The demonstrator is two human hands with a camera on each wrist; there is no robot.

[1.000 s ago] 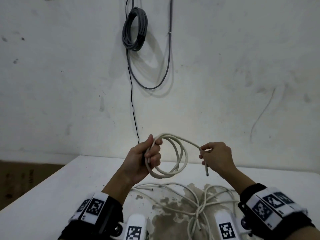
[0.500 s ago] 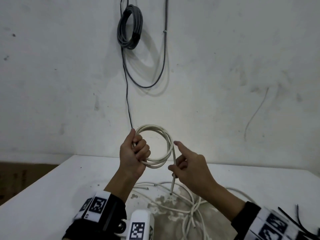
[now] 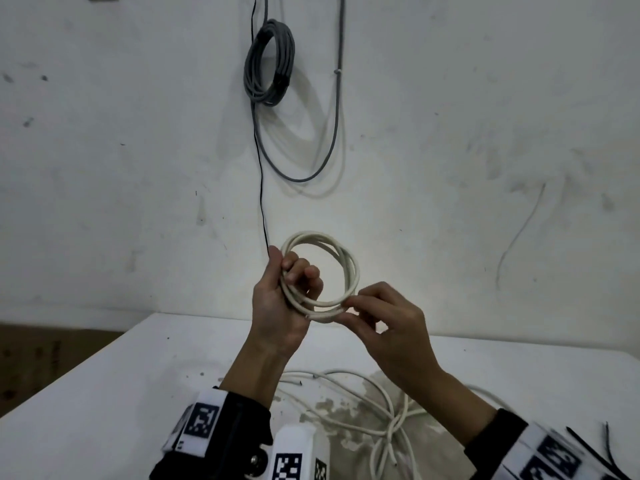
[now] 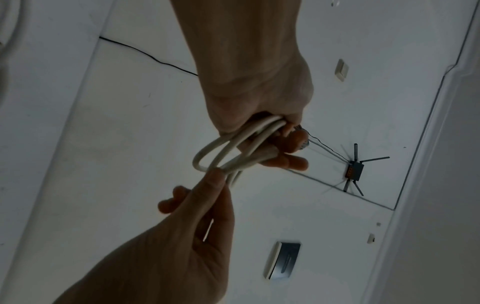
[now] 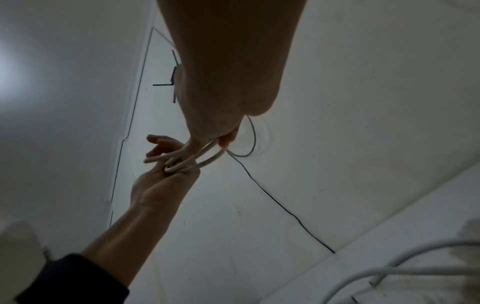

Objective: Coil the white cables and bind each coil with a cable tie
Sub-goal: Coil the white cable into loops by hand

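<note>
Above the white tabletop [image 3: 104,393], in front of the scuffed white wall [image 3: 450,133]: round coil of white plastic-sheathed cable [image 3: 349,268], several loops, held upright in the air. Left hand [image 3: 282,299] grips the coil's left side, fingers curled round the bundled loops, thumb pointing up. Right hand [image 3: 388,327] pinches the loops at the coil's lower right between thumb and fingertips; left wrist view confirms the thumb pressed against the strands. No binding visible on the coil. Below the hands, a loose tangle of white cables [image 3: 384,420] lies on the tabletop over a stained, worn patch. Thin black cable ties [image 3: 588,452] lie at the table's right edge, partly cut off by the frame. On the wall, a bundled grey cable coil [image 3: 269,62] hangs high, a thin black wire [image 3: 260,174] dropping beside it.
</note>
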